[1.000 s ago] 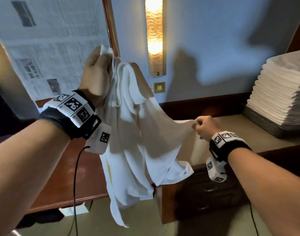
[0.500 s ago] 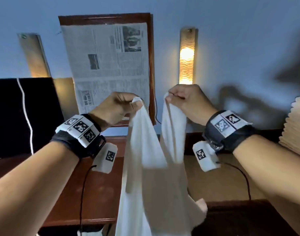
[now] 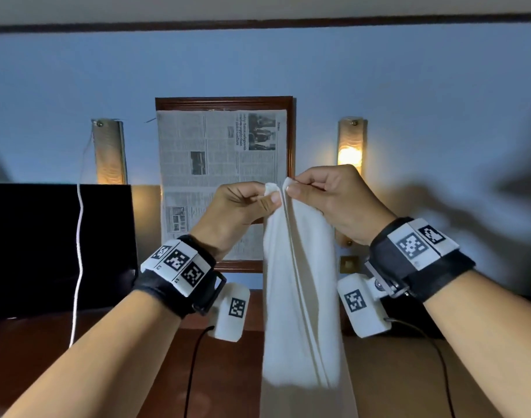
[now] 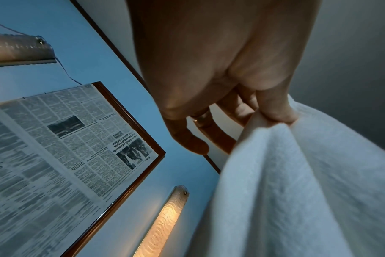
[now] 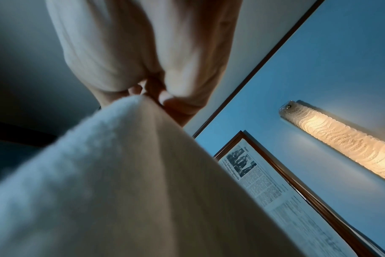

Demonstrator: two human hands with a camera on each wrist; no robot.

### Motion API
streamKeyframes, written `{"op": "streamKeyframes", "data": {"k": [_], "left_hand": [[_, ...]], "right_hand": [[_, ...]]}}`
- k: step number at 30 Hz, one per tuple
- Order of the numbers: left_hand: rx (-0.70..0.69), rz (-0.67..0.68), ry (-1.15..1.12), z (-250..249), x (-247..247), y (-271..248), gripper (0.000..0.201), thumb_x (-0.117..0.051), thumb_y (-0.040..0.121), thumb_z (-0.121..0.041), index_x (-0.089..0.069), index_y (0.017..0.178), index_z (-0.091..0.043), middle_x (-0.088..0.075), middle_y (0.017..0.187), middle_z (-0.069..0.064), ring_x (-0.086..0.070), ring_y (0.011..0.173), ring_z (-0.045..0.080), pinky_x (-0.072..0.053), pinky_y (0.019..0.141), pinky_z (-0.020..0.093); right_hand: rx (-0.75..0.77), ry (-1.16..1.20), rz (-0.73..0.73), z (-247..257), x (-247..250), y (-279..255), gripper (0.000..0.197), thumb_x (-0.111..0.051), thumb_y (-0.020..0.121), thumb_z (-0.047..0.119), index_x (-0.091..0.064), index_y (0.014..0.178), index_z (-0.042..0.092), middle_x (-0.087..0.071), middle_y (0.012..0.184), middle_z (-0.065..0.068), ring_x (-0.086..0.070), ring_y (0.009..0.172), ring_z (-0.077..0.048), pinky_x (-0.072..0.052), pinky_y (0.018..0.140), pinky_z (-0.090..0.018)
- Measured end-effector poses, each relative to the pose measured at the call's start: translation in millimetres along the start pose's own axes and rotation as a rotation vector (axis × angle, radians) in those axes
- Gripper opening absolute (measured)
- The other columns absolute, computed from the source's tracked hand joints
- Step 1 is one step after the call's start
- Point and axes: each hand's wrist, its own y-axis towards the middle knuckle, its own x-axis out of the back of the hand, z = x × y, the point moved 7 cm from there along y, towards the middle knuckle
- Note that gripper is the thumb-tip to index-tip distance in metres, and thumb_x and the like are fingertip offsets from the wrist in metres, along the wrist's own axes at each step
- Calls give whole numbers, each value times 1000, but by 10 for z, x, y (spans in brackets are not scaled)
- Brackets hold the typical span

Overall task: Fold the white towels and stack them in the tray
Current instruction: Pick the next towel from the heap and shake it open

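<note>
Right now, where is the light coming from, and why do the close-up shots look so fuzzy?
Head view: the right wall lamp glows brightest and the left lamp is dimmer; arm shadows fall on the blue wall. Left wrist view: the towel fills the corner, soft and blurred, and the newspaper smears. Right wrist view: the towel is similarly fuzzy and the lamp glares.

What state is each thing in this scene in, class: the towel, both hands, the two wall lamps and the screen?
white towel: hanging, held up by its top corners
left hand: pinching one corner
right hand: pinching the other corner
right wall lamp: lit
left wall lamp: dim glow low down
screen: dark
</note>
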Motion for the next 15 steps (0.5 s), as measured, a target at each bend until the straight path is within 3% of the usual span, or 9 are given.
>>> {"op": "streamKeyframes", "data": {"k": [4,7,9,12,15], "left_hand": [[-26,37,-2,10,-19,79,11,-74,86,-14,-81,79,-19,-72,78,3,-66,77,17,-57,79,29],[-24,32,-12,70,-6,122,2,-79,82,-17,-80,81,-16,-70,85,17,-63,83,29,-54,84,39],[-21,11,-18,134,2,139,13,-83,76,-16,-76,84,-9,-69,88,19,-61,87,34,-53,86,45],[7,-23,-19,258,8,154,22,-80,69,-10,-66,83,-3,-70,77,2,-65,76,21,-57,76,31],[72,-42,-5,405,10,114,24,-81,67,-15,-64,76,-1,-68,69,3,-63,63,14,-54,67,25]], "right_hand": [[3,34,-20,-27,19,18,13,-68,92,11,-74,98,2,-75,91,-3,-67,83,-7,-52,80,-21],[-33,62,-5,-113,-6,6,13,-66,93,12,-72,98,2,-72,87,-2,-64,79,-6,-51,75,-21],[-85,102,51,-190,-62,-25,12,-62,95,14,-70,100,7,-68,87,2,-61,81,-5,-49,76,-21],[-177,196,147,-325,-195,-116,14,-56,99,17,-68,104,12,-67,91,5,-60,90,-7,-48,85,-26],[-246,293,107,-486,-264,-187,12,-57,98,17,-64,96,8,-61,94,-7,-57,94,-19,-44,92,-36]]}}
